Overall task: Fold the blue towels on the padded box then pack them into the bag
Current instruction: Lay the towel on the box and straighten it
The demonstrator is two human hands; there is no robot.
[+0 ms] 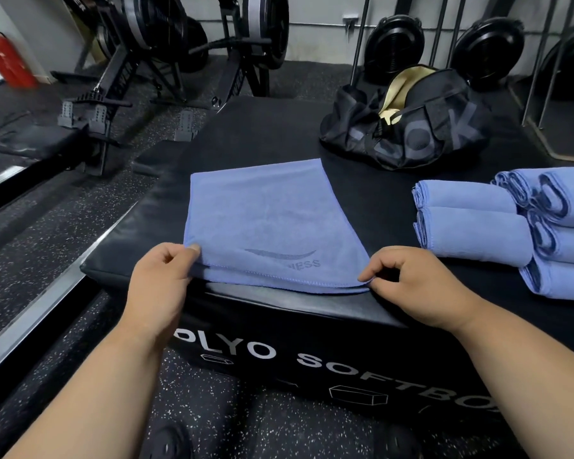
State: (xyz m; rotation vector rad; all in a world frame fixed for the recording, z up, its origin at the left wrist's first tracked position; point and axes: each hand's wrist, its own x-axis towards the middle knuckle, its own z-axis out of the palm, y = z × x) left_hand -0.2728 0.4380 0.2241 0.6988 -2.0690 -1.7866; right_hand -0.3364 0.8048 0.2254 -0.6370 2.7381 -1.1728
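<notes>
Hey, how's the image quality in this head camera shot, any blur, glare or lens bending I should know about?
Head view: the flat blue microfibre towel and both hands pinching its near corners, left hand and right hand, are sharp; the red object at far left is smeared; wide-angle bending curves the black padded box; soft glare sits on its near edge; lighting is even.

Black padded box (279, 137) on speckled floor (63, 246). On top: flat blue towel (272, 220); right of it folded towels (511, 226); behind those, bag (408, 127).
</notes>
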